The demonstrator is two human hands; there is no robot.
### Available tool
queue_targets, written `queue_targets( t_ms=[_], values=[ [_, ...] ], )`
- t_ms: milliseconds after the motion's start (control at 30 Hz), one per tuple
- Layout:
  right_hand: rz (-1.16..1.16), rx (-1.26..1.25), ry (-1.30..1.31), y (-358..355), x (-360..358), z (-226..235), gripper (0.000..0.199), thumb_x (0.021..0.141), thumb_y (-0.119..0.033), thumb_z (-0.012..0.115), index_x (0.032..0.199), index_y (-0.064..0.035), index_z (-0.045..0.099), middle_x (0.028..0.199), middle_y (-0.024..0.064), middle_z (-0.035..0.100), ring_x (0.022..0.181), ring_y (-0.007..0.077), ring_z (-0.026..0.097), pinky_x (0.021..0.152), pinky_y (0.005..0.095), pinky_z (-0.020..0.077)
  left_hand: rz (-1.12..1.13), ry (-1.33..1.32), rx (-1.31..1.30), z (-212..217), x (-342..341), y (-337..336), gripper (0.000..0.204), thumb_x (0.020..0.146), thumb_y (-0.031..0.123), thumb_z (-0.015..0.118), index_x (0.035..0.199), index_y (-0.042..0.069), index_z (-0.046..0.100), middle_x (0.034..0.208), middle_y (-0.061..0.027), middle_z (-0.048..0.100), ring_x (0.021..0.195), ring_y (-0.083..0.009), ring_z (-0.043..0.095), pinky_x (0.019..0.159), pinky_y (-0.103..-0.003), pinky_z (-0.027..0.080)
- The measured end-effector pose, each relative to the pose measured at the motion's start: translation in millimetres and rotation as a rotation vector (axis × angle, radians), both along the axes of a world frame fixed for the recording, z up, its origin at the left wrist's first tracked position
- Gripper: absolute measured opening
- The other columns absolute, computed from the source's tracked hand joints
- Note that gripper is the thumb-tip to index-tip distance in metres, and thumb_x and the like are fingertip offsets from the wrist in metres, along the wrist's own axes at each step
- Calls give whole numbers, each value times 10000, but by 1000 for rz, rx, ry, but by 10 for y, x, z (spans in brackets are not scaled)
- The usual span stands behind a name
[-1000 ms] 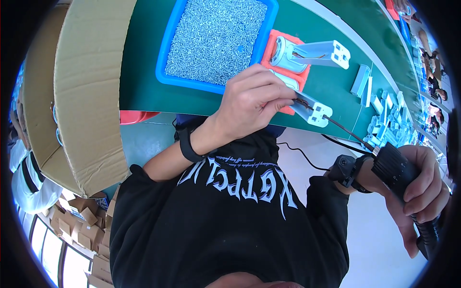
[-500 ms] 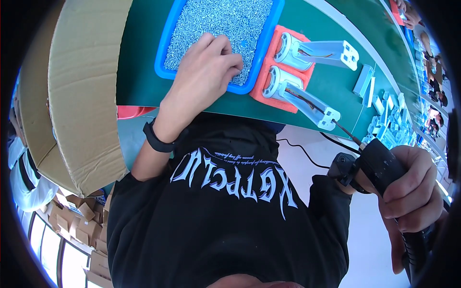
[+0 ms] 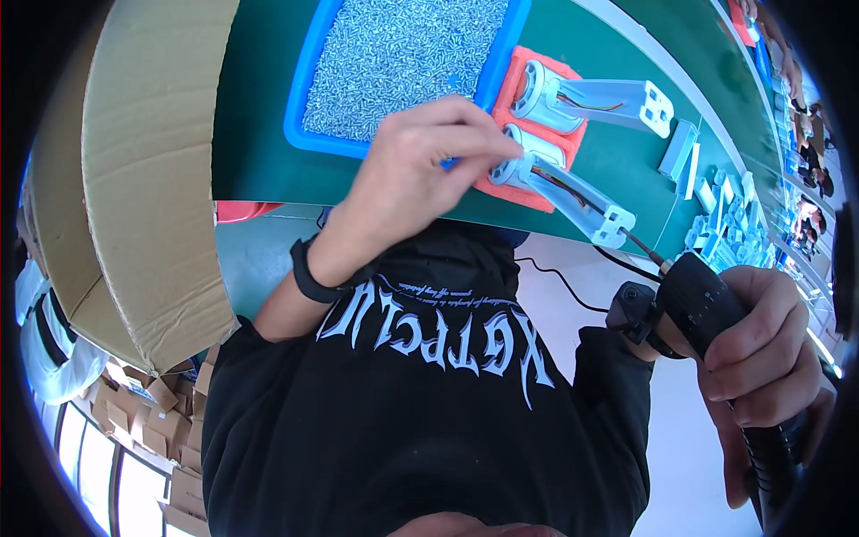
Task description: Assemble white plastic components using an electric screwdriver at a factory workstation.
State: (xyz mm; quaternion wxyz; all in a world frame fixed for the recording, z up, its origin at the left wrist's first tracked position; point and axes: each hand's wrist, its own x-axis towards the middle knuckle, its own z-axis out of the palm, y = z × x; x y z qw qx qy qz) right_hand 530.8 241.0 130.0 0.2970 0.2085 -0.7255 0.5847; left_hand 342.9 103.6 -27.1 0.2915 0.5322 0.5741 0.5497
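My left hand (image 3: 416,166) is closed in a pinch at the round end of the nearer white plastic housing (image 3: 541,149); whatever its fingertips hold is too small to make out. Thin wires run inside that housing's arm. A black electric screwdriver (image 3: 698,300) is gripped in my right hand (image 3: 761,362), its bit reaching the far end of the same arm. Both this housing and a second white housing (image 3: 617,94) rest in a red foam holder (image 3: 528,195). Left of the foam, a blue tray (image 3: 327,146) holds a mass of small silver screws (image 3: 394,72).
Loose pale plastic pieces (image 3: 729,224) lie in a pile at the right of the green table (image 3: 259,161). A large cardboard box (image 3: 157,179) stands on the left, beside a red object (image 3: 242,210). Other people are at work at the far right.
My left hand has left the screw tray and moved right to the nearer housing. My right hand and the screwdriver have shifted slightly left, the bit staying at the arm's end.
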Motion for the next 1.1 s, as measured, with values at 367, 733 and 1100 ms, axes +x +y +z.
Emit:
queue_targets(
  t_ms=[367, 733, 1100],
  values=[
    [38, -2, 41, -4, -159, -133, 466, 755, -444, 720, 1013, -102, 539, 793, 33, 602, 621, 148, 650, 573, 227, 557, 61, 15, 159, -114, 298, 112, 282, 688, -108, 639, 906, 60, 704, 817, -63, 679, 748, -189, 646, 618, -263, 508],
    [4, -71, 56, 72, -67, -120, 320, 760, -282, 723, 921, -76, 539, 748, 34, 600, 589, 146, 637, 529, 236, 553, 140, 89, 222, -214, 411, 141, 208, 677, -60, 648, 846, 57, 677, 794, -54, 661, 786, -228, 642, 686, -306, 487],
    [-188, -290, 296, 123, 116, 41, 265, 725, -206, 774, 666, -68, 556, 688, 12, 616, 531, 127, 621, 492, 234, 544, 172, 48, 238, -170, 372, 124, 190, 665, -41, 665, 823, 66, 677, 767, -52, 660, 723, -218, 629, 630, -308, 483]
  ],
)
